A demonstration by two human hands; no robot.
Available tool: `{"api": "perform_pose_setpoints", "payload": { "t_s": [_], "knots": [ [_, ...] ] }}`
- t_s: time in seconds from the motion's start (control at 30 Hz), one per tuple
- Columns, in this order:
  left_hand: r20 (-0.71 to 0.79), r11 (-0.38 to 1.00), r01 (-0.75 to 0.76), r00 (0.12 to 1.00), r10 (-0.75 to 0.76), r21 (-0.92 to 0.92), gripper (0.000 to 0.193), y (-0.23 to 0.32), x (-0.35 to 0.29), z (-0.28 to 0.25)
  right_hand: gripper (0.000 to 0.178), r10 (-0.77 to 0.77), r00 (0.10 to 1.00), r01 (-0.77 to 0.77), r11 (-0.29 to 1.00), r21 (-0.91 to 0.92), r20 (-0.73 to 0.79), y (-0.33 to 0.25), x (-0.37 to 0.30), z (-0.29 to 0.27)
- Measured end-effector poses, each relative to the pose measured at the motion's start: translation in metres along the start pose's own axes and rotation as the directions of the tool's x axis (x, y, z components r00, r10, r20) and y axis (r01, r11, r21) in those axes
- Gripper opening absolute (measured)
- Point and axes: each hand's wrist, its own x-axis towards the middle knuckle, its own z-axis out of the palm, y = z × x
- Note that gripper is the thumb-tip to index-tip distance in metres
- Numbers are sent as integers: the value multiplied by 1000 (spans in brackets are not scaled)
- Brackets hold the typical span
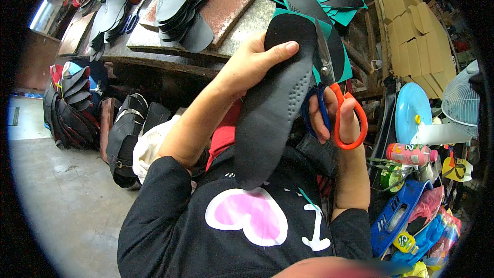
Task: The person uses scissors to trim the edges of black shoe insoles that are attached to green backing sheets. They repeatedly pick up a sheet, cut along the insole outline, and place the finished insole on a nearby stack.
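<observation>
My left hand (262,59) grips a long black insole (267,108) near its upper end, thumb on top. Rows of small raised dots run along the insole's right edge, and its lower end reaches my shirt. In my right hand (334,113) are scissors (325,69) with one orange and one blue handle loop, fingers through the loops. Their blades point away from me along the insole's right edge. A teal-edged black sheet (339,62) lies beside the blades; I cannot tell whether it is still joined to the insole.
Stacked teal-backed sheets (345,0) lie at the far end of the table. Piles of black insoles (185,5) rest on brown boards, with another pair of scissors (133,20) nearby. Yellow boxes (417,41), a white fan (460,103) and bottles (411,153) crowd the right side.
</observation>
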Motion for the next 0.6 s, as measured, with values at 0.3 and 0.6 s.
{"api": "perform_pose_setpoints", "payload": {
  "t_s": [0.3, 0.6],
  "knots": [
    [73, 1000, 28, 997, -28, -2, 36, -11, -4, 7, 99, -105, 994, 107, 988, 109, -22, 11, 2, 11],
    [223, 985, 6, 974, -45, 174, 36, -6, 0, -11, 101, 9, 1000, -9, 1000, -2, -10, 3, -9, 4]
  ]
}}
